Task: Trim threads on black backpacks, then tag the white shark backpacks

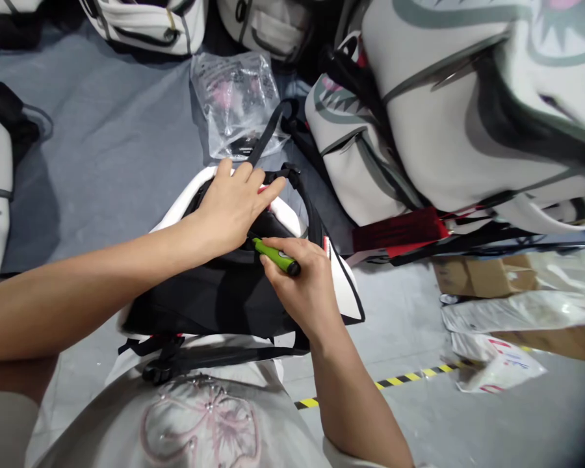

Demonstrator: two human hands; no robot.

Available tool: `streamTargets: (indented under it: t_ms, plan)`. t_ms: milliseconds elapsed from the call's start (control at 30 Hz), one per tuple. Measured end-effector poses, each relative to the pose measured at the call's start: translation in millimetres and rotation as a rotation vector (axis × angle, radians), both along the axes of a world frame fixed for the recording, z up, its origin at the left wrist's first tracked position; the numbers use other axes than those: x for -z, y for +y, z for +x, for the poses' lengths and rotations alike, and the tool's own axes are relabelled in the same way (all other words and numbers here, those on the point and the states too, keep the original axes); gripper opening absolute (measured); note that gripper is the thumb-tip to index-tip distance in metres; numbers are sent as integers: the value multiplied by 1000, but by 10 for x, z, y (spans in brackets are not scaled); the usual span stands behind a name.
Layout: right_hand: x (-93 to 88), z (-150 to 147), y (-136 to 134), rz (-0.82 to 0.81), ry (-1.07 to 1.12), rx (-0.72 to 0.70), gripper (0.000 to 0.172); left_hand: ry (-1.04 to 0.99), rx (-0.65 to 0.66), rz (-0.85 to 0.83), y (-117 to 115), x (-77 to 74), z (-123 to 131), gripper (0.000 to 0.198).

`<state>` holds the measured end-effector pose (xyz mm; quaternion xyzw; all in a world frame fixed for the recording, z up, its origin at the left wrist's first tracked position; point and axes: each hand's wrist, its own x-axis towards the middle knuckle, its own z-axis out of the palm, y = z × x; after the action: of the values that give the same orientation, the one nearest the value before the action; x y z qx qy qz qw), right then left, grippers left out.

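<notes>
A black-and-white backpack (185, 302) rests in front of me, against my body and the table edge. My left hand (234, 201) is closed over its upper edge, its index finger stretched to the right and the other fingertips hidden behind their bent knuckles. In my right hand (302, 273) is a green marker pen (277, 257) with a dark end. Its other end points at the black fabric just below my left hand; whether the tip touches is hidden. A black strap (268, 133) rises from the backpack's top.
Beyond the backpack, a clear plastic bag (238, 97) lies on a grey-covered table (112, 117). White bags with teeth prints (433, 123) crowd the right, near a red tag (400, 231). Cardboard (482, 276) and plastic wrapping (521, 312) lie on the floor beside yellow-black tape (394, 380).
</notes>
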<state>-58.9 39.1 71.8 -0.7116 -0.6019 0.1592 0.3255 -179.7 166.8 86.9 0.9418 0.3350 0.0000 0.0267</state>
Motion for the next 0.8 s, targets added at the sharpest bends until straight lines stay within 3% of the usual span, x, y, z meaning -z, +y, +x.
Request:
streamTargets:
  t_ms: [533, 800]
  plan:
    - [32, -33, 28, 1, -2, 69, 16, -39, 14, -19, -7, -38, -15, 78]
    - [45, 20, 19, 13, 23, 5, 19, -13, 10, -5, -12, -41, 2, 81]
